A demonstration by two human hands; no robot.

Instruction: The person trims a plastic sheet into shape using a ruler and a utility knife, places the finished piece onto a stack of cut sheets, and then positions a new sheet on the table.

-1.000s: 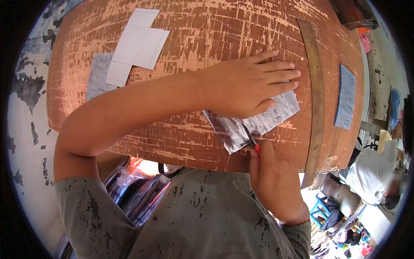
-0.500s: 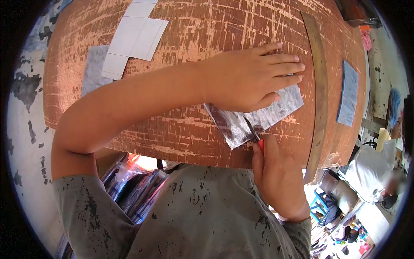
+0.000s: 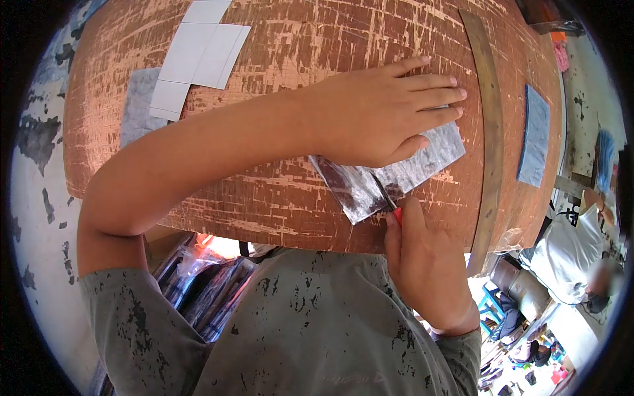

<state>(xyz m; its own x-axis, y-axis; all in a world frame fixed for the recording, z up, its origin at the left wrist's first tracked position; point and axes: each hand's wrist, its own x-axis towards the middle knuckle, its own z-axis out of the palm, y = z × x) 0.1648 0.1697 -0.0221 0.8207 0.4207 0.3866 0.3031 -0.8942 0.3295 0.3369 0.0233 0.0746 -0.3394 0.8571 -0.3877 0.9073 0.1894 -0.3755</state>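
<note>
My left hand (image 3: 383,112) lies flat on a shiny grey sheet (image 3: 432,150), fingers spread and pointing right. Its palm and wrist hide the sheet's upper part. My right hand (image 3: 429,261) is closed around the red handle of a knife (image 3: 397,214), near the board's front edge. The knife's thin dark blade slants up and left onto the sheet, close under my left wrist. Along the blade runs a dividing line in the sheet, with a glossy, darker portion to its left. Whether the sheet is parted there I cannot tell.
A long flat strip (image 3: 487,132) like a ruler lies right of the sheet, on a scratched brown board (image 3: 290,211). Beyond it is a blue-grey piece (image 3: 533,135). White lined card (image 3: 198,56) overlaps a grey piece (image 3: 137,102) at upper left. A person (image 3: 564,257) sits at right.
The view has shifted slightly, moving the board's contents a little up in the picture. Both hands, the knife and the sheet keep nearly the same positions relative to each other.
</note>
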